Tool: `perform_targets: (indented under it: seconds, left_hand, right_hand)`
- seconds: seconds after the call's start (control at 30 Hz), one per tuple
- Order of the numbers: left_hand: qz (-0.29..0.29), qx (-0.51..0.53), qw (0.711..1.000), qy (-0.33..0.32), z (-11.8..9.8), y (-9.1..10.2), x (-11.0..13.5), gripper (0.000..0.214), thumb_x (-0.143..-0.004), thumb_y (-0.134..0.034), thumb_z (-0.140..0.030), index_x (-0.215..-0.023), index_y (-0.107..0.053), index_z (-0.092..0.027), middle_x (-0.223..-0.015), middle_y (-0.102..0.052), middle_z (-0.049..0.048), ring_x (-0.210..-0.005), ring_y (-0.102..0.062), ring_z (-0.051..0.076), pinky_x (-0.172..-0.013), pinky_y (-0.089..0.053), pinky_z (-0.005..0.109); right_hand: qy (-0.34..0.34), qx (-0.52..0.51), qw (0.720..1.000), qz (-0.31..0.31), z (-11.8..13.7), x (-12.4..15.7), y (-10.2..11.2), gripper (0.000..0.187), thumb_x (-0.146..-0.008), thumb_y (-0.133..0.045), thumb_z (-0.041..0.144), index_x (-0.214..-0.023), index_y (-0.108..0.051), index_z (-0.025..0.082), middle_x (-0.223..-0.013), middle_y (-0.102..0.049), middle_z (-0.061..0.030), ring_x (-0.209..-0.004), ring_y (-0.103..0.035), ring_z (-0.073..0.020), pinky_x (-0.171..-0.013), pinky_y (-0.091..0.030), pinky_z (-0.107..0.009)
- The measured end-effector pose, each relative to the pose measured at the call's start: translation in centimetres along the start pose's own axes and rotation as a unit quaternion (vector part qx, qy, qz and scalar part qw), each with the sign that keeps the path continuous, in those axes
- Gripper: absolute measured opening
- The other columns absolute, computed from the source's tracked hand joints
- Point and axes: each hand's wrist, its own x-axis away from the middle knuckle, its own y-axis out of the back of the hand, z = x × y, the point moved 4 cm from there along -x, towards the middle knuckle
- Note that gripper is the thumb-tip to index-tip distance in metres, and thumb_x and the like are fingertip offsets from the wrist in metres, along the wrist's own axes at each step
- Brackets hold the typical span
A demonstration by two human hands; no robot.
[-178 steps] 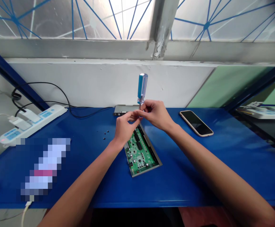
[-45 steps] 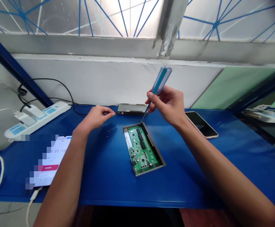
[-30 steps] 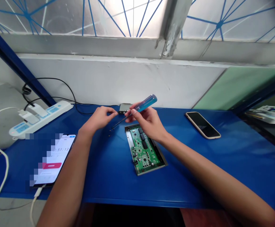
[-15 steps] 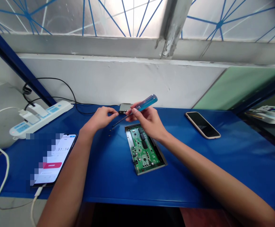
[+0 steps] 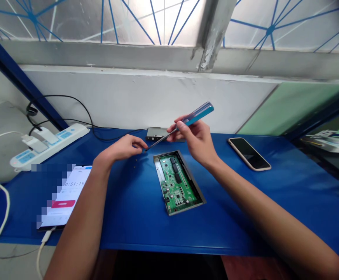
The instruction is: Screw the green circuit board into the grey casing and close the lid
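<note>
My right hand [image 5: 197, 140] grips a screwdriver [image 5: 195, 116] with a clear blue handle, its shaft slanting down to the left. My left hand [image 5: 123, 148] hovers over the blue table [image 5: 134, 210], fingers pinched at the screwdriver tip; whatever they pinch is too small to name. Small dark screws [image 5: 135, 162] lie on the table just below that hand. A green circuit board [image 5: 177, 182] sits in its open grey metal case, to the right of the screws and below my right hand.
A grey metal cover [image 5: 155, 133] lies at the back by the wall. A dark phone [image 5: 249, 153] rests at the right, a lit phone [image 5: 66, 196] with a cable at the front left. A white power strip [image 5: 45, 144] with plugs sits at the far left.
My right hand has lifted the screwdriver handle up and to the right. The left hand stays pinched at its tip, slightly lower. The board has not moved.
</note>
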Motion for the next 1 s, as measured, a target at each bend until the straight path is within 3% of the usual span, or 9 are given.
perform_targets:
  seconds: [0.2, 0.43, 0.8, 1.0]
  left_hand:
    - [0.029, 0.046, 0.999, 0.0, -0.3, -0.6, 0.1, 0.026, -0.066, -0.08, -0.034, -0.088, -0.08, -0.021, -0.083, -0.08, 0.0074, -0.075, -0.074, 0.024, -0.067, -0.057, 0.031]
    - [0.002, 0.001, 1.0, 0.001, -1.0, -0.5, 0.1, 0.016, -0.07, -0.076, -0.036, -0.077, -0.08, -0.022, -0.08, -0.079, 0.0059, -0.072, -0.071, 0.023, -0.067, -0.054, 0.032]
    - [-0.003, 0.013, 0.999, -0.032, -2.8, -1.3, -0.1, 0.021, -0.074, -0.075, -0.035, -0.084, -0.08, -0.017, -0.081, -0.078, 0.0062, -0.074, -0.07, 0.02, -0.069, -0.052, 0.029]
    - [0.008, -0.003, 0.999, -0.043, -3.6, -2.3, -0.2, 0.019, -0.076, -0.073, -0.032, -0.085, -0.081, -0.017, -0.079, -0.078, 0.0062, -0.073, -0.069, 0.02, -0.062, -0.048, 0.028]
  right_hand:
    - [0.015, -0.021, 1.0, -0.012, 0.0, -0.2, 0.7, 0.039, -0.087, -0.071, 0.056, -0.1, -0.057, 0.022, -0.089, -0.07, -0.0036, -0.069, -0.072, -0.017, -0.072, -0.061, -0.037]
    - [0.026, -0.026, 0.999, -0.017, 0.2, -0.3, 0.8, 0.037, -0.087, -0.071, 0.054, -0.098, -0.057, 0.022, -0.087, -0.071, -0.0037, -0.068, -0.072, -0.0166, -0.069, -0.061, -0.035]
    - [0.056, 0.007, 0.997, -0.055, 1.4, -1.2, 2.2, 0.046, -0.083, -0.073, 0.063, -0.094, -0.057, 0.022, -0.08, -0.072, -0.0017, -0.06, -0.069, -0.0139, -0.061, -0.06, -0.03]
    - [0.076, 0.062, 0.995, -0.018, 3.3, -1.5, 1.6, 0.041, -0.087, -0.071, 0.061, -0.094, -0.057, 0.022, -0.077, -0.07, -0.0006, -0.057, -0.067, -0.0126, -0.058, -0.057, -0.029]
